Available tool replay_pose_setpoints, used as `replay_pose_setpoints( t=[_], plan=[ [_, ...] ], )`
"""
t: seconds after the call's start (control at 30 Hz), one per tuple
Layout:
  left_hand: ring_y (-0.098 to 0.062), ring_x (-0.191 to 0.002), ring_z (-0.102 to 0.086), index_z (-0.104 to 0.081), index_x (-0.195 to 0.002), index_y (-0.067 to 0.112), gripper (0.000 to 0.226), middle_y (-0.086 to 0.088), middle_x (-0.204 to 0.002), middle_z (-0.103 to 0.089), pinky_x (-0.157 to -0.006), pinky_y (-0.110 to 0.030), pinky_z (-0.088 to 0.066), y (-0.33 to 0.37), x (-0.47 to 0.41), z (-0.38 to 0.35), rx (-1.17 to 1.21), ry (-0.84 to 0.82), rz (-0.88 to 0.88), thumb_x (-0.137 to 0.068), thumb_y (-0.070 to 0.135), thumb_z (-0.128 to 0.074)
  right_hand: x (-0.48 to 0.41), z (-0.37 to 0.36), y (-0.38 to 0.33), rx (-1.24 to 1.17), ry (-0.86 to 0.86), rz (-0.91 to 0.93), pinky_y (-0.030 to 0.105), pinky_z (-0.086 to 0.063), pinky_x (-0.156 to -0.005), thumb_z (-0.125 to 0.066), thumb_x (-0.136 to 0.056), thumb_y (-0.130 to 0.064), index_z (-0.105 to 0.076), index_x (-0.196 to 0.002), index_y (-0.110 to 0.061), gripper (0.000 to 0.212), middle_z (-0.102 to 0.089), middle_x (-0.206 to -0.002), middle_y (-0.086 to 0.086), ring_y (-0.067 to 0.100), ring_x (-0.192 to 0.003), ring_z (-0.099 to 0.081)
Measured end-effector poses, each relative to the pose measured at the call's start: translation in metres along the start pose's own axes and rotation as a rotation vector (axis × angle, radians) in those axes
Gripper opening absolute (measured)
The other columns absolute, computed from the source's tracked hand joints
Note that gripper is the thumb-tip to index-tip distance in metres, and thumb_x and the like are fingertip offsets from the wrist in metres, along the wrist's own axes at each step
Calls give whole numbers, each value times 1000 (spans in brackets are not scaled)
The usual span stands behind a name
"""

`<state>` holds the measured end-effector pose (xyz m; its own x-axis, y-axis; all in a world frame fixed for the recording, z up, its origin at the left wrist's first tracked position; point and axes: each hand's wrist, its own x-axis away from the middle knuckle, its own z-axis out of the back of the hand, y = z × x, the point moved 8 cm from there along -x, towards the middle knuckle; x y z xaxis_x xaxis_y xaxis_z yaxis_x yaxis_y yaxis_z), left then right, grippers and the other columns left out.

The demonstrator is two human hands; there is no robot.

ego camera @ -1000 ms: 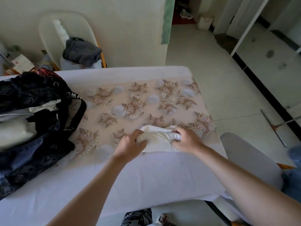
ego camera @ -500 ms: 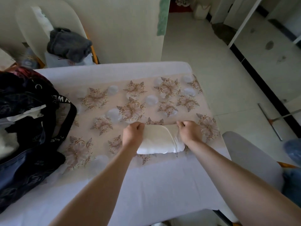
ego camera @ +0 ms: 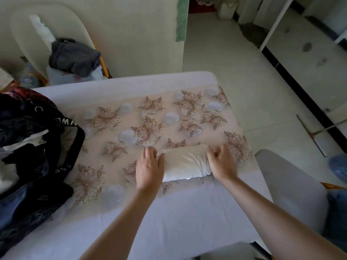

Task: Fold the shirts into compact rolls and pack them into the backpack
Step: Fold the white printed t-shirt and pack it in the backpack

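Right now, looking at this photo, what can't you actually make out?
Head view, the only one:
Ends of the white shirt roll: covered by the left hand and right hand.
Backpack: cut off by the left edge, its inside too dark to count what is packed.
Left hand's fingertips: blurred.
Grey garment on the chair: bunched up, kind unclear.

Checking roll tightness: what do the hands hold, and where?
The white rolled fabric shirt: right hand grips its right end; left hand presses straight-fingered against its left end.
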<state>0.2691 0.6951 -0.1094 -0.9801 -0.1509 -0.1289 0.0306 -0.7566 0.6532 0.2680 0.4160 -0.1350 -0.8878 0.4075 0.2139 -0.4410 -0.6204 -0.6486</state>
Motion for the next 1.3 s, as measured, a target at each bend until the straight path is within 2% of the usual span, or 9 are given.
replay_pose_setpoints(
  t=[0.17,0.3,0.47,0.67,0.83,0.93,1.0,1.13,1.3],
  plan=[
    [-10,-75,-58,-55,-88,22,34,10,-84,-61,-60,-22,-41,-41,58,-17,198,-233,451,-74,38,-81,38,-6,30,-179,-94,41,27,-45,-61,-75,-82,-35,-61,-69,-20,25,-63,-64,-9,6,-63,-58],
    [2,-55,-56,-72,-74,25,12,15,-59,-64,-51,-15,-39,-50,57,-10,271,-179,537,-73,28,-84,35,-3,40,-304,-42,7,29,-38,-51,-72,-90,-28,-62,-61,-9,36,-60,-51,3,8,-46,-49],
    [-6,-61,-63,-79,-90,26,9,12,-65,-71,-63,-25,-52,-66,43,4,271,-170,494,-81,25,-78,18,17,58,-174,22,-62,32,-46,-51,-64,-95,-37,-63,-64,-15,38,-56,-46,-5,20,-52,-65],
    [-20,-105,-54,-56,-118,17,41,-2,-113,-59,-85,-21,-40,-41,48,-9,4,-276,199,-80,9,-69,22,8,39,118,-43,138,33,-45,-71,-70,-87,-27,-68,-87,-19,8,-67,-84,-4,26,-87,-62],
    [-22,-148,-11,-25,-151,19,89,-3,-160,-16,-120,-37,-9,38,31,-28,-332,-391,-458,-72,34,-65,42,-12,-27,332,-67,713,47,-31,-113,-62,-72,-29,-49,-139,-13,70,-38,-151,11,31,-141,-33],
    [-22,-152,7,-4,-157,18,114,-3,-165,3,-121,-37,6,29,18,-59,-497,-548,-509,-74,62,-68,45,-50,-40,578,-376,789,47,-3,-124,-55,-82,-55,-11,-158,-19,95,3,-167,8,24,-153,7],
    [-23,-152,3,0,-157,18,119,-5,-165,-1,-123,-41,-3,8,11,-66,-499,-602,-436,-73,72,-64,34,-61,-29,651,-491,654,47,-6,-124,-52,-84,-66,9,-158,-28,103,12,-166,4,22,-153,13],
    [-18,-152,8,4,-157,21,116,-2,-165,3,-122,-43,-11,-15,12,-65,-393,-626,-331,-77,72,-62,25,-56,-13,586,-431,522,45,-26,-117,-55,-76,-76,-5,-157,-27,107,-15,-160,5,26,-149,-15],
    [-6,-147,14,-5,-158,17,88,2,-165,2,-122,-35,-5,-8,8,-64,-112,-675,-140,-94,54,-53,12,-49,-45,756,-233,596,51,-29,-106,-17,-80,-81,-52,-128,-23,83,-53,-134,5,27,-127,-46]
  ],
)
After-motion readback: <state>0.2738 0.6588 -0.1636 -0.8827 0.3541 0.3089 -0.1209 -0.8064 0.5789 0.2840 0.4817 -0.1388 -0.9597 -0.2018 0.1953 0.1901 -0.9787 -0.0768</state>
